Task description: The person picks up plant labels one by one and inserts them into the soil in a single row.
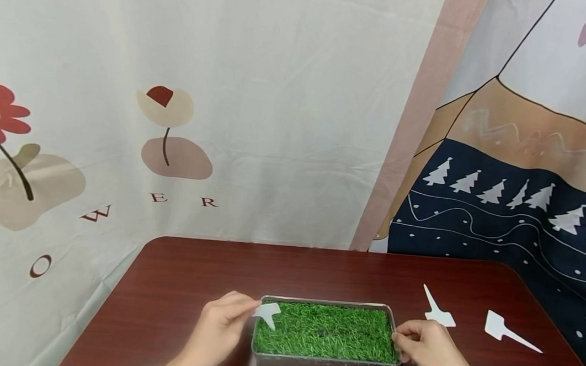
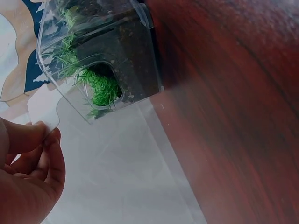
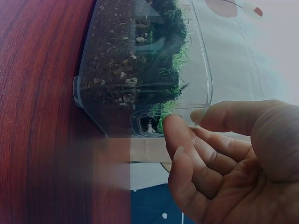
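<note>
A clear plastic planter box [image 1: 325,365] filled with soil and green grass [image 1: 322,328] stands on the table. Between thumb and fingertips, my left hand [image 1: 221,320] pinches a white T-shaped plant label [image 1: 269,310] over the box's left end. In the left wrist view, the label [image 2: 43,106] is held by one edge beside the box's rim. My right hand [image 1: 428,345] grips the rim at the right end. The right wrist view shows its thumb at the rim and its index finger [image 3: 175,133] against the end wall, by a recessed handle opening.
Two more white plant labels lie on the dark red table [image 1: 209,261] to the right: one label [image 1: 437,312] just beyond my right hand, another label [image 1: 496,324] farther right. Behind the table hang a pale flower-print curtain [image 1: 286,122] and a navy tree-print cloth [image 1: 490,215].
</note>
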`<state>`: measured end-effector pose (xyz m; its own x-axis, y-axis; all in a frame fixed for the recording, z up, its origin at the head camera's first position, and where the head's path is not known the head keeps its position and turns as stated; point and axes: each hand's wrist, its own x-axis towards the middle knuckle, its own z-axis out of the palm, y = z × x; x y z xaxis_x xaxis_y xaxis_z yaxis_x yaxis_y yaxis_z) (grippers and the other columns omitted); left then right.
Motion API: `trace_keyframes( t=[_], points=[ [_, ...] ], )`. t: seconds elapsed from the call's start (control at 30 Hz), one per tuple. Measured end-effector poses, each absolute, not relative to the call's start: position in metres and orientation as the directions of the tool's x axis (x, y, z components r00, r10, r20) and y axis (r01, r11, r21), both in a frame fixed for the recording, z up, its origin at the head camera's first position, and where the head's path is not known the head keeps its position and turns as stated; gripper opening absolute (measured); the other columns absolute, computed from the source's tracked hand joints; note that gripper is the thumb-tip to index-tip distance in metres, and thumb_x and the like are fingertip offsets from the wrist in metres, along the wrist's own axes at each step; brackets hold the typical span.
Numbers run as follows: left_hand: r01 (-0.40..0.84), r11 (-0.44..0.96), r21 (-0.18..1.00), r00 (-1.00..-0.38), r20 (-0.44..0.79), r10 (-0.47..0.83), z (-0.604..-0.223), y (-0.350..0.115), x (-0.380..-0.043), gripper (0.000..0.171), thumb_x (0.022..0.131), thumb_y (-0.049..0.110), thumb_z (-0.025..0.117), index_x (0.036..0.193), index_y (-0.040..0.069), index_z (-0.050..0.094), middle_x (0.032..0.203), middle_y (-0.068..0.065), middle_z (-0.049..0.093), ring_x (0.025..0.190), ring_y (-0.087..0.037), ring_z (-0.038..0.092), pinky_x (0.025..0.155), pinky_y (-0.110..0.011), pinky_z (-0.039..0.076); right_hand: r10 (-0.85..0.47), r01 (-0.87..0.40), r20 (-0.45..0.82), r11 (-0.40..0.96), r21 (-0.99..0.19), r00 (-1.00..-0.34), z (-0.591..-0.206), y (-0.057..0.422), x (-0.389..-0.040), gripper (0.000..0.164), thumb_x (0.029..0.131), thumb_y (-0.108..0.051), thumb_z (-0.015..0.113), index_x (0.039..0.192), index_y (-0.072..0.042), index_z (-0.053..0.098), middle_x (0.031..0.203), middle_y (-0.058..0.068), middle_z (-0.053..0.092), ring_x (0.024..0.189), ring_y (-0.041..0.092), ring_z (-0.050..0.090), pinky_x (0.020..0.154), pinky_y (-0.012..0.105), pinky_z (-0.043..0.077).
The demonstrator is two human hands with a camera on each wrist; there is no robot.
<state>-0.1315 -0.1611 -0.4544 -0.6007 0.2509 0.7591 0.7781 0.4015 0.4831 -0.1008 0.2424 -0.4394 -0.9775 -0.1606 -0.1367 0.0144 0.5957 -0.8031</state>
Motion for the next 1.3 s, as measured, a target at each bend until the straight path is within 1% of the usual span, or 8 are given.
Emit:
trace_keyframes(
  t=[0.17,0.5,0.73,0.97,1.1,1.3],
  points=[
    [0.801,0.384,0.459,-0.575,0.767,0.284,-0.453,-0.156,-0.133,0.041,0.066,-0.029,0.075,0.098,-0.003,0.079,0.091,-0.003,0.076,0.082,-0.017,0.071,0.082,-0.015,0.056,-0.154,0.015,-0.134,0.602,-0.798,-0.979,-0.438,0.242,-0.101,0.012,0.099,-0.007,0.066,0.091,-0.004,0.075,0.068,0.001,0.066,0.061,0.012,0.062,0.065,0.026,0.052],
    [0.838,0.358,0.412,-0.528,0.778,0.341,-0.453,-0.146,-0.135,0.036,0.07,-0.026,0.076,0.098,-0.003,0.079,0.091,-0.004,0.077,0.081,-0.016,0.069,0.079,-0.016,0.056,-0.145,0.019,-0.134,0.609,-0.793,-0.98,-0.438,0.242,-0.1,0.012,0.099,-0.007,0.066,0.091,-0.005,0.075,0.067,0.0,0.065,0.061,0.012,0.061,0.067,0.026,0.052],
    [0.836,0.347,0.425,-0.54,0.753,0.376,-0.45,-0.142,-0.132,0.036,0.071,-0.026,0.075,0.1,-0.004,0.079,0.092,-0.005,0.077,0.082,-0.015,0.068,0.079,-0.014,0.055,-0.15,0.007,-0.124,0.611,-0.792,-0.981,-0.438,0.241,-0.1,0.012,0.099,-0.007,0.067,0.09,-0.005,0.075,0.065,0.0,0.064,0.061,0.011,0.061,0.067,0.026,0.052],
    [0.833,0.351,0.427,-0.546,0.739,0.395,-0.448,-0.14,-0.13,0.038,0.07,-0.027,0.074,0.101,-0.004,0.078,0.091,-0.004,0.076,0.082,-0.014,0.068,0.079,-0.013,0.055,-0.162,-0.02,-0.103,0.621,-0.783,-0.981,-0.439,0.241,-0.1,0.013,0.098,-0.008,0.067,0.088,-0.007,0.075,0.065,-0.001,0.064,0.06,0.009,0.061,0.065,0.026,0.052],
    [0.837,0.349,0.422,-0.54,0.738,0.404,-0.449,-0.139,-0.13,0.038,0.071,-0.027,0.074,0.101,-0.004,0.078,0.092,-0.005,0.077,0.083,-0.015,0.068,0.08,-0.014,0.055,-0.159,-0.016,-0.106,0.623,-0.782,-0.982,-0.438,0.241,-0.099,0.013,0.098,-0.008,0.067,0.089,-0.007,0.075,0.065,-0.002,0.064,0.061,0.009,0.061,0.066,0.026,0.052],
    [0.83,0.356,0.429,-0.551,0.725,0.413,-0.451,-0.137,-0.131,0.038,0.071,-0.027,0.074,0.101,-0.004,0.079,0.094,-0.005,0.078,0.083,-0.014,0.069,0.08,-0.013,0.055,-0.157,-0.015,-0.106,0.62,-0.785,-0.982,-0.437,0.241,-0.098,0.012,0.098,-0.008,0.067,0.089,-0.006,0.075,0.064,-0.001,0.064,0.062,0.009,0.061,0.068,0.025,0.052]
  ],
)
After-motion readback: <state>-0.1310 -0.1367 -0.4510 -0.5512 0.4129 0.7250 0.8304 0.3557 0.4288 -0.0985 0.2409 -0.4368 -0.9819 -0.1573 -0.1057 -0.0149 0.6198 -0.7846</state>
